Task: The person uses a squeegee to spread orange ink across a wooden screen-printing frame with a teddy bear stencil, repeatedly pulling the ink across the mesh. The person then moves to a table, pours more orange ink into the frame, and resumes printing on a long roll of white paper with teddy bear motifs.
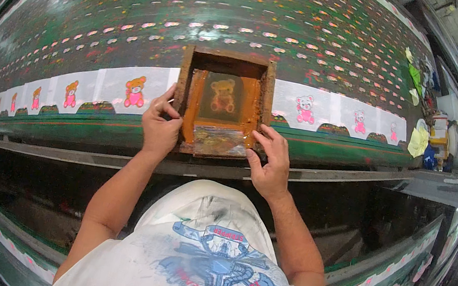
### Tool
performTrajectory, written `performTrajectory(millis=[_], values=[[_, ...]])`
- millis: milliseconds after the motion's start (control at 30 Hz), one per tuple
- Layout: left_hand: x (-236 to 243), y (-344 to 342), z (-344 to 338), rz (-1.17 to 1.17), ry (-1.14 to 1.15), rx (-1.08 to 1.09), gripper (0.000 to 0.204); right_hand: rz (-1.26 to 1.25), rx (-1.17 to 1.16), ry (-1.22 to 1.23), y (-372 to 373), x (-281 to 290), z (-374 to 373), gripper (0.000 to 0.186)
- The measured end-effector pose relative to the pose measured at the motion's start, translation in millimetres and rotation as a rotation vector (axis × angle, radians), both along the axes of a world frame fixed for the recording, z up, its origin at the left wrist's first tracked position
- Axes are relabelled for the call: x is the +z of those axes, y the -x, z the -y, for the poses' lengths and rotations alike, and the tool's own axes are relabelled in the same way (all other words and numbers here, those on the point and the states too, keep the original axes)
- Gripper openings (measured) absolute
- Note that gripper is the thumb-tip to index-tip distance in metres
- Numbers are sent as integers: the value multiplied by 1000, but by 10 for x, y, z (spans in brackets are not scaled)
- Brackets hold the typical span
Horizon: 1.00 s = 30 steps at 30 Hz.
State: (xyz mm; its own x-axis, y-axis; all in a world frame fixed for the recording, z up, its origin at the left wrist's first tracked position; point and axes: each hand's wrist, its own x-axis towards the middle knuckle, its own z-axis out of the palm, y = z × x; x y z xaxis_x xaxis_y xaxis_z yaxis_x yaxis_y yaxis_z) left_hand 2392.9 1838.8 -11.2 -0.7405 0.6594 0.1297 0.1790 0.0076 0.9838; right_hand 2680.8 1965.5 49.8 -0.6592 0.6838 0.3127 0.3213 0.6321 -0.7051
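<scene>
Your left hand (159, 131) and right hand (270, 165), fingers curled nearly closed, grip the brown screen-printing frame (183, 89) between them; its long axis runs away from you, its bear stencil (222, 95) head-first beyond your fingertips.

frame (182, 89): brown | mesh (223, 96): orange, dark centre | panels (106, 80): white, orange-and-pink bears (134, 91) | table (97, 22): speckled green

Wide head-worn fisheye — downward, fairly near

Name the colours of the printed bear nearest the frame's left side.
Printed bear left of the frame: orange and pink, clearest in head view.
</scene>
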Motion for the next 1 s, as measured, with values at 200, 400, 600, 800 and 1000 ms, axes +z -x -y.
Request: performTrajectory(millis=[200, 400, 600, 800, 1000], values=[[170, -588, -418, -119, -87, -31, 23, -156, -87, 215, -640, -170, -370, 44], [-120, -1378, -1073, 33, -141, -17, 24, -156, -138, 229, -1421, -290, -930, 43], [-121, -1855, -1415, 204, -63, -6, 27, -86, -108, 109, -1928, -296, -1354, 36], [-101, -1919, -1475, 266, -62, 27, 30, -44, 150, -91, -1920, -30, -1513, 38], [-78, -1908, -1452, 290, -34, 24, 32, 97, 393, -185, -1636, 126, -1501, 45]])
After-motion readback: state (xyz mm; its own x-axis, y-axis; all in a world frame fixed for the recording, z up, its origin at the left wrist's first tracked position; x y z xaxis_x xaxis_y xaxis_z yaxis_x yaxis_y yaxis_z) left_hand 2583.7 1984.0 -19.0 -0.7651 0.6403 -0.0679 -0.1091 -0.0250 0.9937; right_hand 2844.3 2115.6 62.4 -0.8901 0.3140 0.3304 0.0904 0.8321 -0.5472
